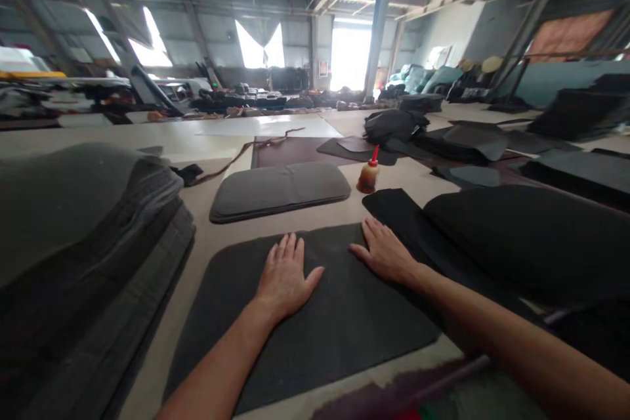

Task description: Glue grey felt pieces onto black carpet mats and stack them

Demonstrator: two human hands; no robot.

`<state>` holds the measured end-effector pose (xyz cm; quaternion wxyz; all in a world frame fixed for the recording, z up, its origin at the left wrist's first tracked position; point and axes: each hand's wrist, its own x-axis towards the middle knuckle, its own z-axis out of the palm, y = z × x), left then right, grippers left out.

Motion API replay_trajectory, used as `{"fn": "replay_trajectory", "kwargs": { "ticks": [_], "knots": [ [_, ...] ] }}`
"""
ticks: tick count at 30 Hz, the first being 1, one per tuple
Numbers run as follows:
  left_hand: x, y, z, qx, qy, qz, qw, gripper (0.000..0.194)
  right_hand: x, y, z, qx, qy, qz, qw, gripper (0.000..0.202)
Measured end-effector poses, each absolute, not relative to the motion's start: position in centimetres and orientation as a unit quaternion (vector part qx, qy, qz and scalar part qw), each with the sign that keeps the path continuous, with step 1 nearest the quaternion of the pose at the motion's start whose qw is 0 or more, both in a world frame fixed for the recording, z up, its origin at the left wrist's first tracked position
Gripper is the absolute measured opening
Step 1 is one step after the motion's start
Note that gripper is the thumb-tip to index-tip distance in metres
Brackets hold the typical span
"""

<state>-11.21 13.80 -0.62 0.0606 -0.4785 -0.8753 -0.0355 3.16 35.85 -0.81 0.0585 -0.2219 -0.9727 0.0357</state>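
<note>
— What's closest to the camera?

— One dark rounded-corner mat [315, 321] lying flat on the tan table [207, 243], right in front of the person. Its long axis runs left to right, a little tilted, the right end nearer the camera.

— And the hands?

— Both press flat on it, palms down. The left hand [285, 275] rests near the mat's middle, fingers together and pointing away, thumb spread to the right. The right hand [386, 252] lies at the far right corner, fingers stretched out flat, clamped on nothing. Two bare forearms, nothing gripped.

— What sits beside it?

— To the left, one tall grey stack of sheets [83, 256]. To the right, one thick black stack [531, 243], with a flat black piece [394, 207] showing under its near-left edge, touching the mat's corner.

— Farther out?

— One grey padded panel [280, 190], long axis also left to right, apart from the mat. Just right of it, a single small glue bottle [369, 174] with a red tip, standing upright. Behind, a brown sheet [288, 151] — and beyond it more black cut pieces [467, 144], too many and too overlapped to count.
</note>
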Motion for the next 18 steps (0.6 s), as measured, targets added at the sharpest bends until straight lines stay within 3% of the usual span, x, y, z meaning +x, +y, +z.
{"fn": "replay_trajectory", "kwargs": {
  "ticks": [4,8,13,18],
  "knots": [
    [-11.2,13.9,-0.8,-0.479,-0.875,-0.037,0.059,0.082,5.4,33.4,-0.5,-0.125,-0.988,0.042,0.081,0.077],
    [-11.0,14.0,-0.7,-0.481,-0.875,-0.026,0.054,0.081,7.9,30.1,0.2,0.037,-0.994,0.094,0.038,0.063],
    [-10.7,14.0,-0.2,-0.482,-0.874,-0.019,0.057,0.079,11.3,30.4,0.3,0.054,-0.993,0.103,0.031,0.062],
    [-10.7,14.0,-0.1,-0.481,-0.875,-0.019,0.057,0.079,13.8,31.6,1.3,0.104,-0.984,0.141,-0.029,0.064]
  ]
}}
